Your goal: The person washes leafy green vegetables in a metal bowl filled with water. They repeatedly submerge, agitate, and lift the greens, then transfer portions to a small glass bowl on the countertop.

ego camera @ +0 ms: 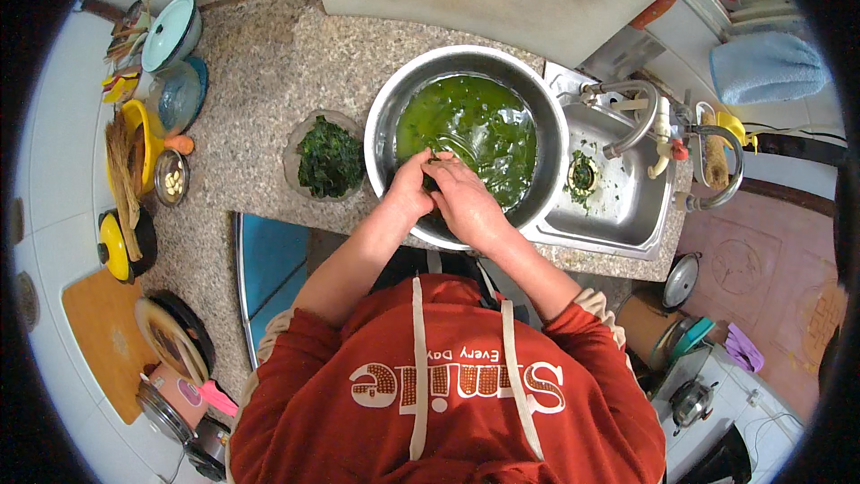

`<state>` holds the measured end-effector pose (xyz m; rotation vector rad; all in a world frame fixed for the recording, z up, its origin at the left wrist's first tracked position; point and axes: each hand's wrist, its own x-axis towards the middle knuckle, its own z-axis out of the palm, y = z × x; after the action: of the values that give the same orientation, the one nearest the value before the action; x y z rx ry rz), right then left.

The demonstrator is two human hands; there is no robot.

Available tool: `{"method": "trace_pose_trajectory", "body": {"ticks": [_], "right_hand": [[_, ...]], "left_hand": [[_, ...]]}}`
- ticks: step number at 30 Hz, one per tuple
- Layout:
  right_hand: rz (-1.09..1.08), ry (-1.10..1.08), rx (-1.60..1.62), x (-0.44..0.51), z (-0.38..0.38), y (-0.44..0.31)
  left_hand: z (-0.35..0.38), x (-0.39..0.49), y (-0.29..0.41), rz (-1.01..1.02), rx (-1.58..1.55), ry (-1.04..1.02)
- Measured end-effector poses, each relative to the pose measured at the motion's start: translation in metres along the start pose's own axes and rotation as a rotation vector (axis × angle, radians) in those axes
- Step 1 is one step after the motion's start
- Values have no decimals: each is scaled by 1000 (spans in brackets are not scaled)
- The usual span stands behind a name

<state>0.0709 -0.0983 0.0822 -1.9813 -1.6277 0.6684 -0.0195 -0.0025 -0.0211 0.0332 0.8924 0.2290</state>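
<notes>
My left hand and my right hand are cupped together over the near side of a large stainless steel basin. A little dark green chopped leaf shows between my palms; most of what they hold is hidden. Cloudy green water with bits of leaf floating in it lies in the basin. To the left, a clear bowl on the granite counter holds a heap of dark chopped greens.
Right of the basin is a steel sink with leaf scraps around its drain. A curved faucet reaches over it. Along the left wall stand a lidded light-blue pot, a yellow basin, a carrot and a small bowl of garlic cloves.
</notes>
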Motion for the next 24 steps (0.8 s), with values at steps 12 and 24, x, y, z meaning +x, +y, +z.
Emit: {"method": "trace_pose_trajectory", "body": {"ticks": [12,24], "right_hand": [[222,232,-60,28,-14,117],[224,172,28,3,6,100]], "left_hand": [[7,-10,9,8,-120,49],[30,-13,8,-13,96,35]]}}
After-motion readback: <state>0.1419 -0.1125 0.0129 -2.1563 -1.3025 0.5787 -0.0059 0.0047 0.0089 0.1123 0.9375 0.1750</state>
